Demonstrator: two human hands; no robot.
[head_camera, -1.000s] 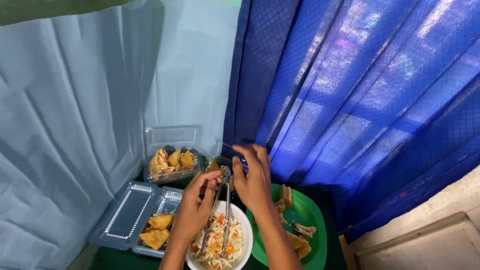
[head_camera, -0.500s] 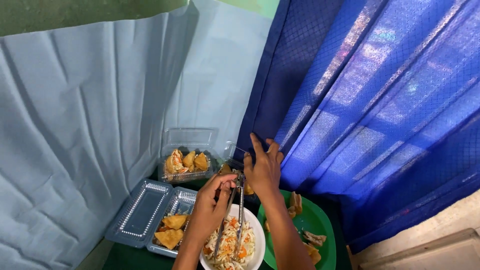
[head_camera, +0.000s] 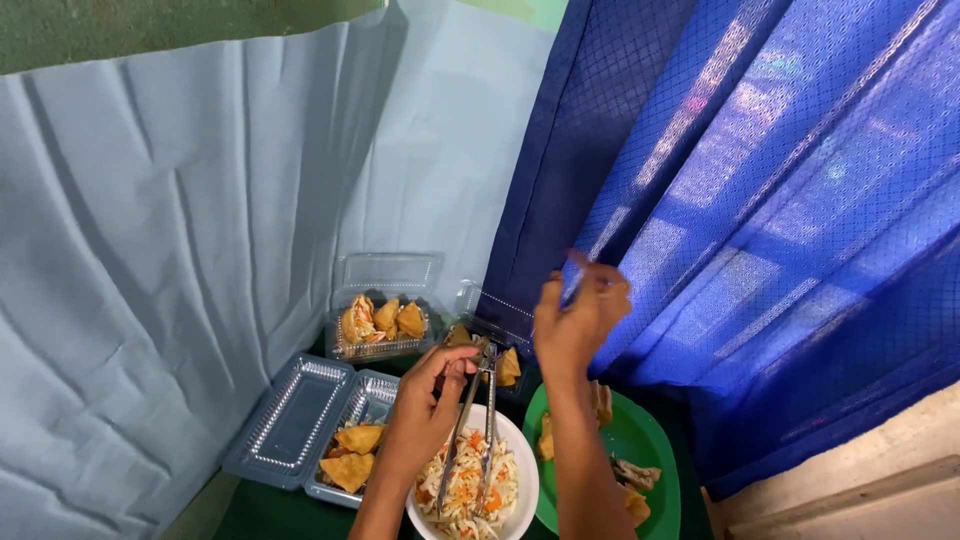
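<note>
Blue curtain (head_camera: 760, 200), right hand (head_camera: 580, 320) now higher

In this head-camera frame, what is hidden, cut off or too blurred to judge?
- White bowl of shredded salad: its near side is cut off by the bottom edge.
- Metal tongs in the left hand: the tips are lost in the salad.
- Right hand: motion-blurred against the blue curtain; whether it grips a fold is unclear.
- Green plate: the right forearm hides part of it.
</note>
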